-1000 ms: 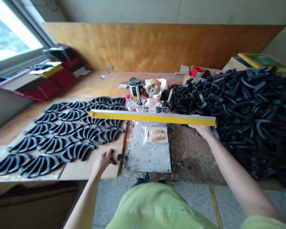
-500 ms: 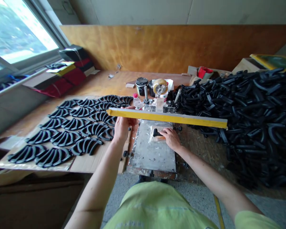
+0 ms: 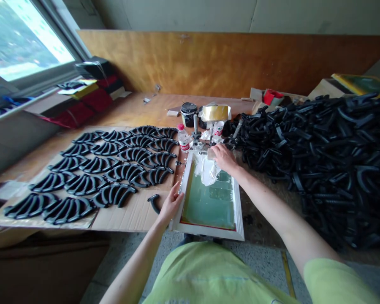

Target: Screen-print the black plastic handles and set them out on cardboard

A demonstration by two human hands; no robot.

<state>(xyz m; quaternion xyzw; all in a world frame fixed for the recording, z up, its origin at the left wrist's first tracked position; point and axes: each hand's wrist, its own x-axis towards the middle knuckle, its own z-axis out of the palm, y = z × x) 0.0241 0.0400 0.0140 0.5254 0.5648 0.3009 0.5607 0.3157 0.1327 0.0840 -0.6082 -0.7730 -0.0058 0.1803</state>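
Note:
A silkscreen frame (image 3: 240, 207) with green mesh lies flat in front of me, and white paste (image 3: 209, 172) is heaped on the far part of its mesh. My right hand (image 3: 224, 158) is closed on a small squeegee (image 3: 211, 153) at the frame's far end, right behind the paste. At the frame's left edge is my left hand (image 3: 172, 203), open, with its fingers stretched along the side; whether it presses on the rim I cannot tell. One curved black plastic part (image 3: 154, 203) lies on the cardboard just left of that hand. The plate under the frame is hidden.
Rows of curved black parts (image 3: 85, 184) cover the cardboard (image 3: 123, 215) at left. A large heap of similar parts (image 3: 304, 143) fills the right. Behind the frame stand a pink-capped bottle (image 3: 183, 139), a black tub (image 3: 189, 114) and a tape roll (image 3: 215, 113).
The frame has swung down from raised, edge-on, to flat. My left hand has let go of its end and moved nearer me. My right hand left the black part and took the squeegee.

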